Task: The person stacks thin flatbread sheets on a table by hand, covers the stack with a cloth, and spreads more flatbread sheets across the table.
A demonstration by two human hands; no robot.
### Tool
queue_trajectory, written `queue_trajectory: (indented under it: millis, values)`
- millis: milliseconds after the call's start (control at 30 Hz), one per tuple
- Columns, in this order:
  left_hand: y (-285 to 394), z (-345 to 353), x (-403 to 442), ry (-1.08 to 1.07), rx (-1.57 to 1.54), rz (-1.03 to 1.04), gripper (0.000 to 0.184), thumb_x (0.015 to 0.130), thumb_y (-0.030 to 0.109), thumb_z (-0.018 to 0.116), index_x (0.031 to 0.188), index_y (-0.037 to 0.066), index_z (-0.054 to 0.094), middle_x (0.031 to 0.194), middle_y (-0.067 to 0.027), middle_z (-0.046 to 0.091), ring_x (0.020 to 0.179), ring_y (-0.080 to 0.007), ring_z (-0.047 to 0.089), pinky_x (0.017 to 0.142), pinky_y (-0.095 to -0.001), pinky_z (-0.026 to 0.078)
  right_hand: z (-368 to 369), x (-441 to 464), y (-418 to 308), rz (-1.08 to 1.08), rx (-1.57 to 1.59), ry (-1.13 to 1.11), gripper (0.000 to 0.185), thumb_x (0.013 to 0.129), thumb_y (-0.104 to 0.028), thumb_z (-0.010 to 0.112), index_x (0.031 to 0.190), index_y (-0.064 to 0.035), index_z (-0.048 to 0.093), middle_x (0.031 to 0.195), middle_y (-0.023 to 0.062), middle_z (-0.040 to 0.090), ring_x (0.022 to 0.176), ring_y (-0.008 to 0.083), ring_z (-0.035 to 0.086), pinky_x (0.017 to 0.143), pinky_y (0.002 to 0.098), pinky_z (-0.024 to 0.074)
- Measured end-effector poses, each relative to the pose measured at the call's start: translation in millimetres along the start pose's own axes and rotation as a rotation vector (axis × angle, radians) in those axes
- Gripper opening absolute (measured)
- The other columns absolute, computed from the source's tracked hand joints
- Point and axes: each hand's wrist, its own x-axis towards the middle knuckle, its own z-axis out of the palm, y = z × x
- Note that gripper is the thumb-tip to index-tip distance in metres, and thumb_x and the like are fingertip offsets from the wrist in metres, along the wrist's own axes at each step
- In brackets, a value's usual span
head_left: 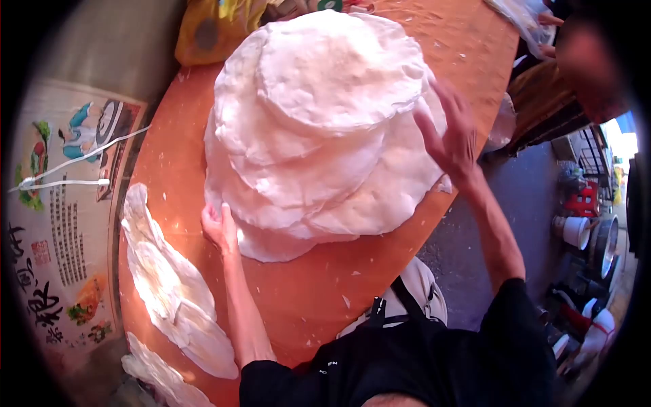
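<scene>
Softly keep the round white flatbreads (339,74) inside the orange tabletop (291,288) right edge; left hand (221,228) half curled, hold unclear; right hand (456,139) wide, gripping nothing.

**Sunlit workspace, clutter on right**

Orange-covered table (291,288), bright light patches. Left: greyish wall (112,47); poster (68,251) with food pictures and Chinese characters, white cord (27,182) across it. Grey floor (502,210). Right: red plastic item (582,202), white bucket (576,232), bright patch far edge.
</scene>
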Motion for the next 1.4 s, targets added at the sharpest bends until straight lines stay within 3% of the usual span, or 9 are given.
queue_trajectory:
  millis: [100,167,333,600,867,900,1067,1200,1400]
  values:
    - [-91,-21,5,-0.11,0.148,-0.114,0.066,0.084,0.02,0.076,0.136,-0.008,0.047,0.12,-0.0178,0.061,0.103,-0.0233,0.063,0.089,-0.0352,0.052,52,85,-17,-0.252,-0.046,0.065,0.059,0.08,-0.033,0.078,0.128,-0.0052,0.058,0.123,0.0237,0.059,0.114,0.0437,0.055,0.095,0.0478,0.046]
    - [-22,-20,-11,-0.077,0.142,-0.214,0.07,0.083,0.022,0.078,0.137,-0.007,0.046,0.119,-0.0173,0.061,0.101,-0.0223,0.063,0.087,-0.0344,0.053,92,119,-25,-0.288,-0.138,-0.016,0.059,0.089,-0.04,0.069,0.136,-0.009,0.054,0.126,0.0215,0.059,0.114,0.0407,0.056,0.098,0.0446,0.0452]
    - [-29,-10,-1,-0.07,0.159,-0.254,0.079,0.079,0.03,0.081,0.139,-0.008,0.045,0.113,-0.0175,0.062,0.095,-0.0227,0.063,0.085,-0.0349,0.051,210,68,35,0.167,-0.333,-0.619,0.085,0.088,-0.076,0.038,0.154,-0.0225,0.035,0.154,0.0215,0.036,0.144,0.0416,0.029,0.113,0.0644,0.0174]
    - [-3,-30,14,-0.046,0.626,-0.104,0.071,0.073,0.032,0.082,0.128,-0.005,0.057,0.112,-0.0217,0.066,0.1,-0.0325,0.066,0.091,-0.042,0.05,224,65,58,0.107,-0.273,-0.519,0.08,0.089,-0.074,0.038,0.152,-0.0241,0.038,0.155,0.0218,0.036,0.145,0.0398,0.03,0.115,0.0625,0.0168]
    - [-20,-45,48,-0.208,0.293,-0.372,0.035,0.075,0.016,0.082,0.1,-0.001,0.065,0.092,-0.0051,0.066,0.078,-0.0122,0.059,0.068,-0.0284,0.048,152,96,34,0.322,0.279,-0.418,0.061,0.096,-0.058,0.051,0.136,-0.0124,0.06,0.133,0.0132,0.063,0.126,0.0273,0.056,0.107,0.0361,0.0392]
    - [-43,-49,54,-0.169,0.187,-0.279,0.039,0.072,0.025,0.081,0.1,0.002,0.067,0.098,-0.0111,0.07,0.089,-0.0222,0.066,0.079,-0.0349,0.052,129,93,16,0.295,0.146,-0.352,0.059,0.097,-0.056,0.051,0.134,-0.0114,0.061,0.132,0.0128,0.063,0.123,0.026,0.058,0.105,0.0363,0.0407]
    - [4,-61,33,-0.416,-0.544,-0.458,0.033,0.084,0.007,0.07,0.115,-0.004,0.062,0.104,-0.0106,0.068,0.093,-0.0195,0.066,0.081,-0.0321,0.054,47,9,-45,0.257,0.448,-0.332,0.03,0.101,-0.024,0.057,0.121,-0.0028,0.067,0.104,0.008,0.07,0.1,0.0141,0.061,0.087,0.0291,0.0474]
    - [6,-72,19,-0.508,-0.697,-0.344,0.041,0.086,0.002,0.065,0.125,-0.007,0.058,0.112,-0.0121,0.068,0.1,-0.0208,0.067,0.089,-0.0342,0.054,11,-83,-116,0.089,0.644,-0.713,0.018,0.09,-0.008,0.066,0.105,0.0004,0.067,0.087,0.0183,0.067,0.081,0.0282,0.067,0.075,0.035,0.0522]
    - [78,-165,-38,-0.212,-0.559,-0.291,0.047,0.087,-0.002,0.062,0.132,-0.008,0.052,0.123,-0.0141,0.063,0.11,-0.0239,0.063,0.096,-0.0345,0.05,28,-189,-179,1.108,1.065,-1.354,0.046,0.096,-0.039,0.063,0.121,-0.0009,0.062,0.11,0.015,0.068,0.101,0.023,0.066,0.086,0.0385,0.053]
